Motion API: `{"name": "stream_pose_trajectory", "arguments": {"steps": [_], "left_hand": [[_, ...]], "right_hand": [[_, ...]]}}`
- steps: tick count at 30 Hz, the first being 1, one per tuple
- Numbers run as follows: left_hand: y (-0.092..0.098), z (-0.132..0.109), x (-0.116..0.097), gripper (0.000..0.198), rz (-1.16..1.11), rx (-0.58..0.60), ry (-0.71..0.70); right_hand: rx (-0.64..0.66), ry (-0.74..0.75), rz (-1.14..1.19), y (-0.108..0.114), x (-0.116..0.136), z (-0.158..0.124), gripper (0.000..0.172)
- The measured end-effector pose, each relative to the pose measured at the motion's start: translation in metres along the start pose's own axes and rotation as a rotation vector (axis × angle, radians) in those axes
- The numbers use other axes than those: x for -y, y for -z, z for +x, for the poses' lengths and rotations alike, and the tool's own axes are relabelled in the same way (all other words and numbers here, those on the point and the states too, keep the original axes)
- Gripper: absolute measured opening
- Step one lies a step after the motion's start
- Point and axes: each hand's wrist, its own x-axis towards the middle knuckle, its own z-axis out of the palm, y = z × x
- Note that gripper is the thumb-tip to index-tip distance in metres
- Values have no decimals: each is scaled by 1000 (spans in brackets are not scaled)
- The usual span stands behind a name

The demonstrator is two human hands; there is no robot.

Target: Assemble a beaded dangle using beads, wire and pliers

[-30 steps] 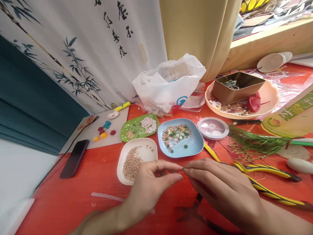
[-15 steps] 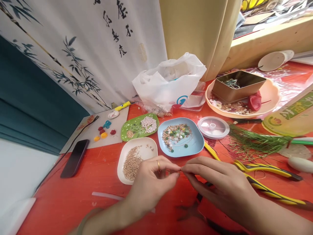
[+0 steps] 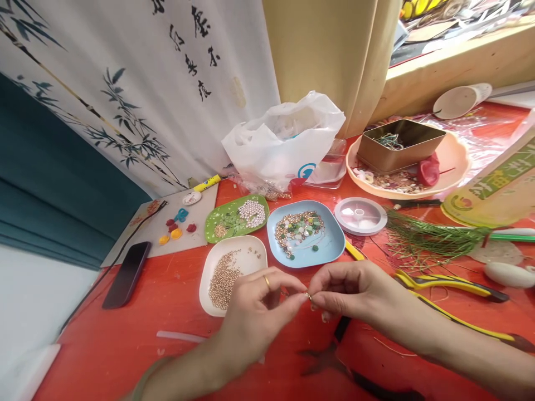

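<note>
My left hand [image 3: 261, 309], with a gold ring on one finger, is closed in a pinch in front of the dishes. My right hand [image 3: 361, 289] meets it at the fingertips, thumb toward me. Between the two pinches shows a small gold-coloured piece [image 3: 309, 296], too small to make out its kind. Just behind my left hand is a cream dish [image 3: 204, 278] of tiny gold beads [image 3: 223, 281]. Beyond the fingertips lies a blue dish [image 3: 330, 253] with mixed gold, green and white beads [image 3: 298, 225].
A green dish [image 3: 209, 223] holds pearl-like beads. Yellow-and-black pliers [image 3: 453, 281] and green stems [image 3: 438, 234] lie to the right. Behind are a white plastic bag [image 3: 271, 150], a round clear case [image 3: 361, 214] and a peach basin [image 3: 457, 167]. A phone [image 3: 127, 274] lies left.
My right hand has turned, so its thumb now shows on the near side and the small gold piece is visible. The left hand keeps its pinch. The view has shifted slightly.
</note>
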Motion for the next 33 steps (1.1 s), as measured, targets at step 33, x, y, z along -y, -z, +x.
{"name": "stream_pose_trajectory", "arguments": {"steps": [33], "left_hand": [[-2, 5, -4, 6, -409, 131, 399]], "right_hand": [[-354, 670, -661, -11, -4, -7, 8]]}}
